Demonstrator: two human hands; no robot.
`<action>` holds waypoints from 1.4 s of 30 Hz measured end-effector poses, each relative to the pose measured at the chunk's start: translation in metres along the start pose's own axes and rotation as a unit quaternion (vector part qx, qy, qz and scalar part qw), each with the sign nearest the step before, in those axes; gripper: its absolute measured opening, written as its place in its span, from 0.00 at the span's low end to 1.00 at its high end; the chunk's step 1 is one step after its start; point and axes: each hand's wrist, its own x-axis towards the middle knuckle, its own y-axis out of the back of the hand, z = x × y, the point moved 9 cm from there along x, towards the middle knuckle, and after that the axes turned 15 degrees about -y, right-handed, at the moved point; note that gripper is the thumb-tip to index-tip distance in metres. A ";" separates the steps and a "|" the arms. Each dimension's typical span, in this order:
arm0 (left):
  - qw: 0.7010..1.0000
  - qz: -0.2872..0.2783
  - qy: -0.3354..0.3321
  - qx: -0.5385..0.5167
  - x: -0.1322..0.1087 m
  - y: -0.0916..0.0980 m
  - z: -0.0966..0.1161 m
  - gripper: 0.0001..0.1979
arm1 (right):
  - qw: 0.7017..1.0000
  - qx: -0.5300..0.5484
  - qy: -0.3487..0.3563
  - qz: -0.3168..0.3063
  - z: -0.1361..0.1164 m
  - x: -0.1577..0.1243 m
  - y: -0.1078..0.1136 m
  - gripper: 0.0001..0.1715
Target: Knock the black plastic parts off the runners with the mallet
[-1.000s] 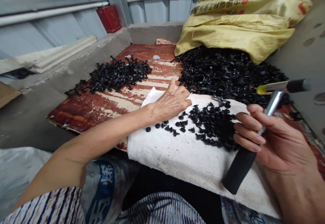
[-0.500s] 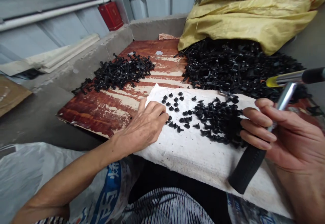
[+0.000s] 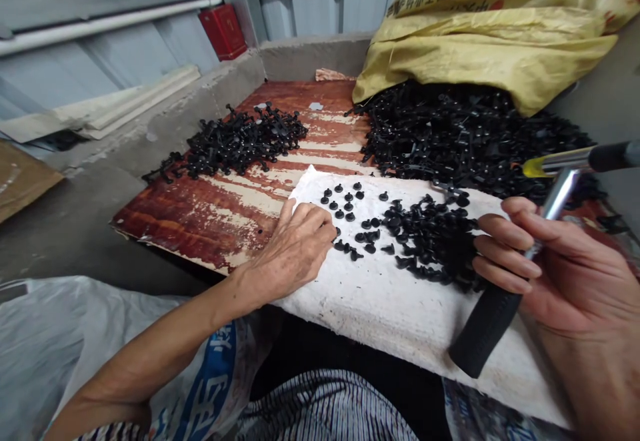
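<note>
Because loose black studs (image 3: pixel 345 204) lie beside a raised hammer (image 3: pixel 483 334), one careless swing could scatter them

At the left of the red-stained plywood board (image 3: pixel 200 227), a tangled pile of black plastic parts (image 3: pixel 245 141) sits near the concrete ledge (image 3: pixel 160 104). A folded white cloth pad (image 3: pixel 400 314) lies across the board's near edge. The left hand (image 3: pixel 295 251) rests at the pad's left end, fingers drawn together and curled, their tips just beside the studs; whether one is pinched there cannot be told. The studs stand apart across the middle of the pad, then thicken into a dense clump (image 3: pixel 430 244) toward its right end. Beyond that, a large heap of black parts (image 3: pixel 465 141) spills from a yellow woven sack (image 3: pixel 480 47) and reaches the pad's far edge. At the right, the right hand (image 3: pixel 565 267) is clamped around the hammer's shaft, with the yellow-banded head up over the heap and the black grip angled down across the pad.

An off-target blow could catch the left fingers if they stay near the studs. Hard strikes might crack the plastic or bounce studs off the near edge. A jolt could also slide the heap onto the pad, mixing its parts with the studs.
</note>
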 end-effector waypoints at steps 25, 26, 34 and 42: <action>0.997 0.055 0.040 -0.023 0.002 0.003 0.021 0.10 | 1.000 -0.002 -0.005 0.010 0.001 -0.001 0.001 0.19; 0.998 0.048 0.042 -0.015 0.003 0.001 0.022 0.10 | 1.000 -0.006 -0.004 0.009 0.001 -0.001 0.000 0.20; 0.998 0.056 0.017 -0.008 0.019 -0.005 0.033 0.11 | 0.999 -0.043 0.013 0.023 -0.004 -0.002 0.000 0.18; 0.993 0.096 0.029 -0.053 0.025 0.001 0.033 0.10 | 1.000 -0.017 0.003 0.006 -0.002 -0.002 -0.003 0.18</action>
